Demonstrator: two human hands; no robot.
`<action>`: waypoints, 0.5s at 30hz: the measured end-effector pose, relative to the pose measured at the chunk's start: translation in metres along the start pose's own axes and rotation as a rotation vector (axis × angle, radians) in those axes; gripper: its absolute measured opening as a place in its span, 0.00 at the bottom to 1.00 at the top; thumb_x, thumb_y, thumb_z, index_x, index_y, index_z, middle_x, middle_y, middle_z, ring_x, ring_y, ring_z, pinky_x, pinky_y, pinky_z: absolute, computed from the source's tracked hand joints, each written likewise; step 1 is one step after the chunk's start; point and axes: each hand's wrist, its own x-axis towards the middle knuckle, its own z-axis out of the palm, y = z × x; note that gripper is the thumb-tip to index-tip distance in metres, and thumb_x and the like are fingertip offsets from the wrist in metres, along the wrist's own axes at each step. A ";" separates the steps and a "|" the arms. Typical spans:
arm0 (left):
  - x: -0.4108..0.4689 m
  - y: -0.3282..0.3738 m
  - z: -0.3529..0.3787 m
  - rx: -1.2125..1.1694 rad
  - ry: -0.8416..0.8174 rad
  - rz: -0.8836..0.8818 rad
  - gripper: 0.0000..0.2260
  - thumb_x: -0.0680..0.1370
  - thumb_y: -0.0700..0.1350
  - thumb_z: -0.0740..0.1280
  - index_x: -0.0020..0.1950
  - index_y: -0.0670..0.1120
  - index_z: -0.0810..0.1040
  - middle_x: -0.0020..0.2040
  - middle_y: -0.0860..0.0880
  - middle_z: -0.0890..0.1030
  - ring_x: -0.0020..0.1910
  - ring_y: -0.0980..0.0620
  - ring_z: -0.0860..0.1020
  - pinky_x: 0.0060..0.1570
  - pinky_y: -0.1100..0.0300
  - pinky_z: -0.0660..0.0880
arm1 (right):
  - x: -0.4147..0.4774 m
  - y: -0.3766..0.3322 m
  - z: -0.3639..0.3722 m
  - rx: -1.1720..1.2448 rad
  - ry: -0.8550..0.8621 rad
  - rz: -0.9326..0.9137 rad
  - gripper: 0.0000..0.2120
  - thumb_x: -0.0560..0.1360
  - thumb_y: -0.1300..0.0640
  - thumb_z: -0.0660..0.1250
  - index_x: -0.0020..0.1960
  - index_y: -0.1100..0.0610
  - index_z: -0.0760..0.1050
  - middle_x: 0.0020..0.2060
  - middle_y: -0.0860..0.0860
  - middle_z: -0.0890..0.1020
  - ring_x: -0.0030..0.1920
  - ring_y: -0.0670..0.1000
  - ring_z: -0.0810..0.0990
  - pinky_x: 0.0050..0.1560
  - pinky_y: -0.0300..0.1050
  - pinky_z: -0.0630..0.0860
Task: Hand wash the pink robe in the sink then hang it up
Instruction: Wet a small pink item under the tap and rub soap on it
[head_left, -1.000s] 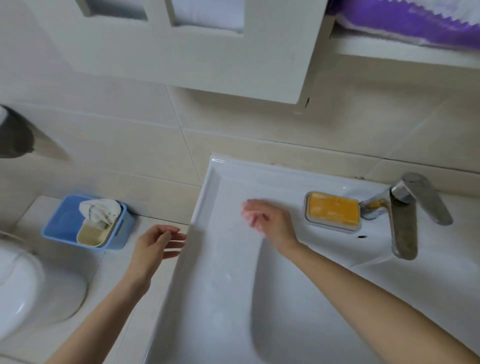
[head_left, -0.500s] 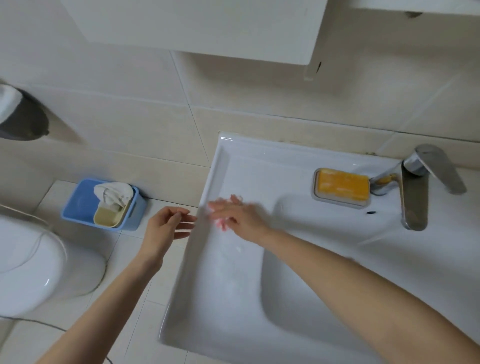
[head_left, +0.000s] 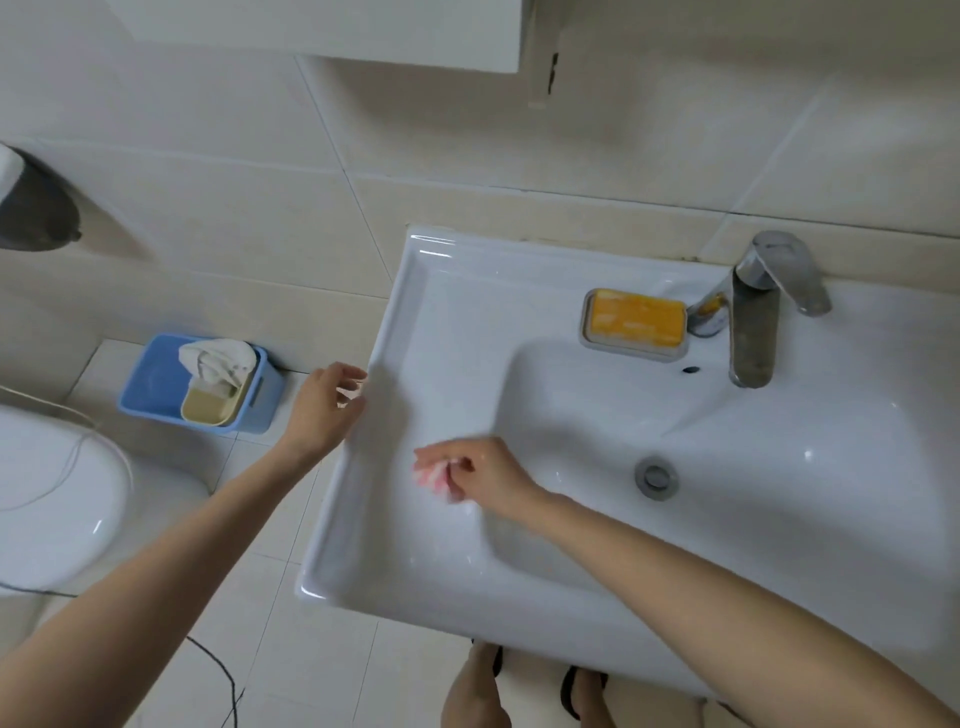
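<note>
No pink robe shows in this view. The white sink fills the middle and right, and its basin looks dry with the drain uncovered. My left hand hovers by the sink's left rim with relaxed, spread fingers and holds nothing. Over the flat left part of the sink, my right hand points left with loosely bent, motion-blurred fingers. Nothing is plainly held in it.
A chrome faucet stands at the back right, beside an orange soap bar in a grey dish. On the floor to the left are a blue bin with a cloth and a white toilet. A black cable crosses the tiles.
The view has tilted down, showing the drain and my feet. My right hand has drawn back toward me along the sink's left side. My left hand stays by the rim.
</note>
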 end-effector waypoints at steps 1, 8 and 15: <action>0.001 -0.005 0.003 0.051 0.011 -0.009 0.13 0.75 0.37 0.68 0.59 0.40 0.75 0.52 0.42 0.77 0.45 0.48 0.75 0.45 0.58 0.71 | 0.008 0.000 0.008 -0.010 0.093 -0.039 0.17 0.76 0.74 0.54 0.57 0.67 0.79 0.48 0.59 0.82 0.43 0.50 0.81 0.42 0.37 0.76; 0.000 -0.020 0.018 0.263 -0.018 -0.088 0.13 0.75 0.44 0.68 0.58 0.41 0.78 0.53 0.42 0.78 0.51 0.42 0.77 0.50 0.49 0.75 | 0.013 0.027 0.069 -0.590 -0.037 -0.338 0.13 0.77 0.62 0.59 0.55 0.56 0.80 0.65 0.51 0.75 0.65 0.57 0.71 0.65 0.49 0.62; 0.005 -0.005 0.011 0.303 -0.094 -0.131 0.09 0.74 0.42 0.69 0.51 0.40 0.77 0.47 0.44 0.79 0.45 0.44 0.75 0.43 0.55 0.71 | -0.044 0.055 0.044 -0.648 -0.245 -0.533 0.14 0.75 0.61 0.59 0.50 0.53 0.83 0.61 0.48 0.79 0.66 0.46 0.71 0.63 0.59 0.61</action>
